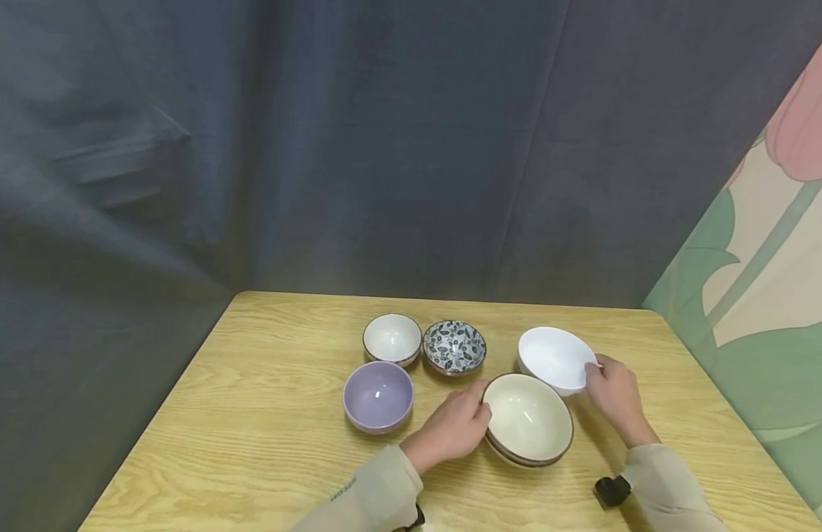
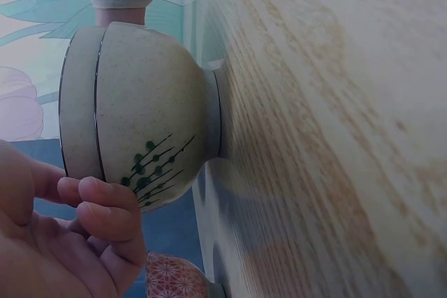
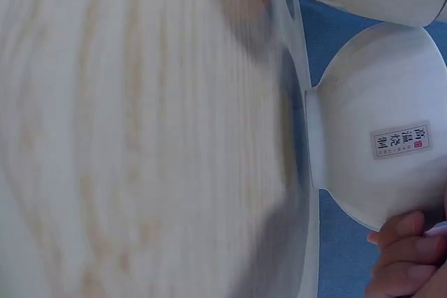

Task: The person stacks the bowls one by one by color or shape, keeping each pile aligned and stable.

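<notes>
Nearest the viewer, a person's beige sleeves reach in over a wood-grain table. The left hand grips the left rim of a pair of nested cream bowls, fingers curled against the outside; the left-wrist view shows two dark rims, one just above the other, and a green sprig on the outer wall. A little farther off and to the right, the right hand pinches the right rim of a plain white bowl, which sits just behind the cream pair; whether the two touch, or stand fully on the wood, I cannot tell. To the left is a lilac bowl, and behind it a leaf-patterned bowl and a pale bowl with a dark rim, neither held. The step in hand appears to be moving or bringing together bowls, one hand to each load; the next move would call for firm rim grips, and for lifting the white bowl clear of the cream rims before any nesting. Beyond hangs a dark curtain.
</notes>
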`<control>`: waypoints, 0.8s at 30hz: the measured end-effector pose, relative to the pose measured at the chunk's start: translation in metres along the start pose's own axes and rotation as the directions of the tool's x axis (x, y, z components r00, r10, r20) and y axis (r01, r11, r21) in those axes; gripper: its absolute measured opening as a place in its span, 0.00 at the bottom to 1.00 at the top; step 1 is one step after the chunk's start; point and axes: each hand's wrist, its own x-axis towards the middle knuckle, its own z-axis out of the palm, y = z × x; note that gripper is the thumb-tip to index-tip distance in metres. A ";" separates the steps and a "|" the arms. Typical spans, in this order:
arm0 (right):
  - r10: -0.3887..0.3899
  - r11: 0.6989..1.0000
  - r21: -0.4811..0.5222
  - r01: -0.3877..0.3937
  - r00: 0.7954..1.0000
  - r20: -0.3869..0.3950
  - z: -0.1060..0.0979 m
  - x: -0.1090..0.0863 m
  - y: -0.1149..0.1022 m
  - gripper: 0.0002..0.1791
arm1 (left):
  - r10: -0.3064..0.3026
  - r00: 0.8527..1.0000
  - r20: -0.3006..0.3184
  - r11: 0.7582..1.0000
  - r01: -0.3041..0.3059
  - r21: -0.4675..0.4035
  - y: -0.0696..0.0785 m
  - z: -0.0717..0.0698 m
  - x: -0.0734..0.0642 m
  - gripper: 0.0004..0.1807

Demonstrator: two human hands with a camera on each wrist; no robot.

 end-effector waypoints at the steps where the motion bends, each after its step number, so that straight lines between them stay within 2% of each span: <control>1: 0.001 1.000 0.000 -0.001 1.000 -0.003 -0.001 0.000 -0.001 0.27 | -0.003 1.000 0.001 1.000 0.003 -0.001 0.000 0.000 0.000 0.25; 11: 0.002 1.000 0.000 -0.002 0.999 -0.040 -0.007 -0.001 -0.004 0.26 | -0.005 1.000 -0.019 1.000 0.006 0.020 -0.002 0.001 0.001 0.24; 24: -0.002 1.000 0.011 0.003 0.999 -0.053 -0.018 -0.008 -0.013 0.26 | 0.001 1.000 -0.007 1.000 -0.001 0.018 -0.001 -0.001 0.001 0.25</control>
